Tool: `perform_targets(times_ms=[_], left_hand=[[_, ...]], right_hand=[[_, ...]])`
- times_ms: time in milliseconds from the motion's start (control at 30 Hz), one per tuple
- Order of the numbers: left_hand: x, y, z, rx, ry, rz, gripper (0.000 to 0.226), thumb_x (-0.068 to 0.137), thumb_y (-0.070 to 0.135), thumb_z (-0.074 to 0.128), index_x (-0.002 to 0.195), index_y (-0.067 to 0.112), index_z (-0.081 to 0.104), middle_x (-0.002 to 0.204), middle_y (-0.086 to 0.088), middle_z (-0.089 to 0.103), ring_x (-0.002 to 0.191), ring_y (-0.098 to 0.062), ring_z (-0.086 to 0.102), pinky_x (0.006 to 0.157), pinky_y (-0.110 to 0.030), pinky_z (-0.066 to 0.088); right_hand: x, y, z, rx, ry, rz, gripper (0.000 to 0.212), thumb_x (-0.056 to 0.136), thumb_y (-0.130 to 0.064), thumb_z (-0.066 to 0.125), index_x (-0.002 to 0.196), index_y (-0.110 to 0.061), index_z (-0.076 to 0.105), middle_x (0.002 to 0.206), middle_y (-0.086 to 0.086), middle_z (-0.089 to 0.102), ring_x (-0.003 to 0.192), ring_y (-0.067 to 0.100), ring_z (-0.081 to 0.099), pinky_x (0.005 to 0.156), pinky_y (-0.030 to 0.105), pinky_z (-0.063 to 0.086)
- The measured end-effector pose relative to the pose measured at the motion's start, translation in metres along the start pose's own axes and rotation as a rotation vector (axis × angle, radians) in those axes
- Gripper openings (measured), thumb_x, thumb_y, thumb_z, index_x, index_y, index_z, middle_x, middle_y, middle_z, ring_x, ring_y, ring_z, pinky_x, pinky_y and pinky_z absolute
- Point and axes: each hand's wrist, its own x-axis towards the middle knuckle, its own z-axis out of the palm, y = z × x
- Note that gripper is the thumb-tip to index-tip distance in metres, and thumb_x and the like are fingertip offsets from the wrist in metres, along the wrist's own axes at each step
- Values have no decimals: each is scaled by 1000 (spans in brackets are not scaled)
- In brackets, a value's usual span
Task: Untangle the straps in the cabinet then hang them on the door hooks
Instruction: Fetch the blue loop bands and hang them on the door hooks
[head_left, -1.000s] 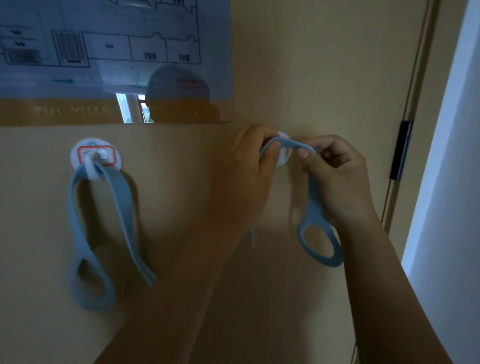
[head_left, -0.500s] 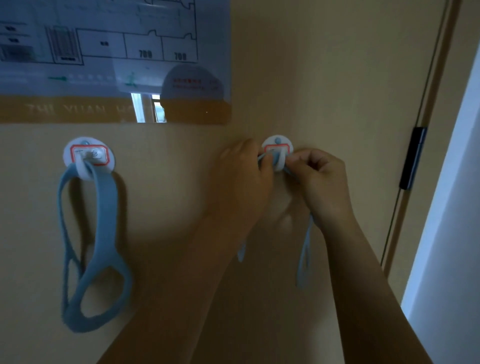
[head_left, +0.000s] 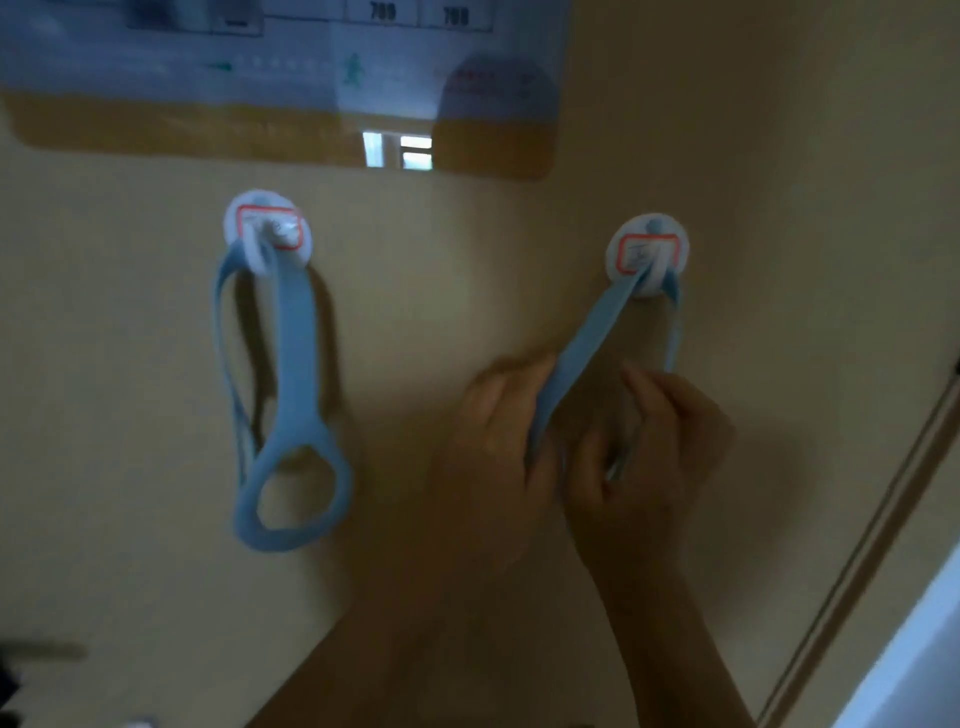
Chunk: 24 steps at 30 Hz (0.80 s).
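Tan door (head_left: 467, 270), frame blurred. A floor-plan poster (head_left: 260, 78) is fixed across the top. Two round white adhesive hooks sit below it, well apart.

Left hook (head_left: 267, 231): the left strap (head_left: 293, 395), pale blue, hangs from it against the door, with its wide loop at the bottom. Neither hand touches it.

Right hook (head_left: 649, 254): the right strap (head_left: 587, 332), also pale blue, is looped over it. Its broad run slants down and left, drawn taut. Its narrow run drops on the right.

Left hand (head_left: 488, 467): fingers closed on the broad run just below the hook.

Right hand (head_left: 649, 452): fingers curled, pinching the narrow run at its lower end.

The hands sit close together, and the strap's lower part is hidden between them.
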Motion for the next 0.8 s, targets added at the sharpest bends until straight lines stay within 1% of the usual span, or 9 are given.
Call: perform_targets(times_ms=[67,167,267,367,433,567,667,733,800], left_hand=[[-15,0,-11,-59,-12,-5,48,87,24,46,133,11,44,134,-11,52,124,-24,50,102,-45,41],[-34,-9,-34,20,-37,19,49,84,22,47,131,8,44,135,-17,50,128,-20,43,109,-31,33],[-62,-27,-67,262,-96,-25,52,79,20,48,127,1,51,130,-19,54,123,-22,41,106,-26,31],[-107,-40,-107,453,-138,-98,43,76,14,54,118,9,55,113,-14,65,106,-22,50,93,-30,40],[-139,-40,-139,540,-169,-194,36,77,23,51,112,14,58,103,-6,68,97,-18,57,86,-25,45],[-222,-17,-225,730,-274,-483,34,76,29,57,107,17,66,96,1,70,85,-17,68,73,-23,53],[-296,25,-297,877,-374,-809,41,91,35,48,130,23,48,126,4,58,113,-15,54,93,-27,44],[-354,61,-344,935,-357,-986,41,93,37,43,132,24,43,128,3,54,115,-16,51,95,-29,42],[-412,103,-386,960,-293,-1137,36,92,37,43,126,26,46,121,3,55,109,-17,53,90,-29,43]], right_hand=[[-23,-16,1,63,-6,-9,24,90,-15,43,110,-4,51,111,13,45,102,27,45,91,38,37],[-48,-39,5,131,-58,30,25,87,-8,45,112,-5,49,111,10,46,101,27,47,94,39,35],[-66,-61,9,198,-161,118,29,89,-13,44,115,0,48,108,20,60,101,28,46,101,26,32],[-89,-95,1,405,-468,352,47,91,-29,41,119,7,52,118,16,56,107,21,47,99,5,27],[-112,-126,-4,489,-702,444,57,84,-38,37,125,0,49,121,9,53,109,19,47,94,7,30],[-169,-209,-16,556,-916,202,30,83,-19,41,103,-6,59,96,9,63,91,14,51,79,22,45],[-214,-289,-46,632,-1212,-83,28,83,-20,48,106,-8,60,98,6,65,91,24,61,72,36,55],[-242,-344,-80,701,-1374,-263,30,84,-20,49,109,-10,61,102,3,65,92,25,62,74,36,53],[-272,-395,-118,782,-1473,-417,28,80,-25,44,98,-16,64,90,-2,65,78,19,64,62,29,52]])
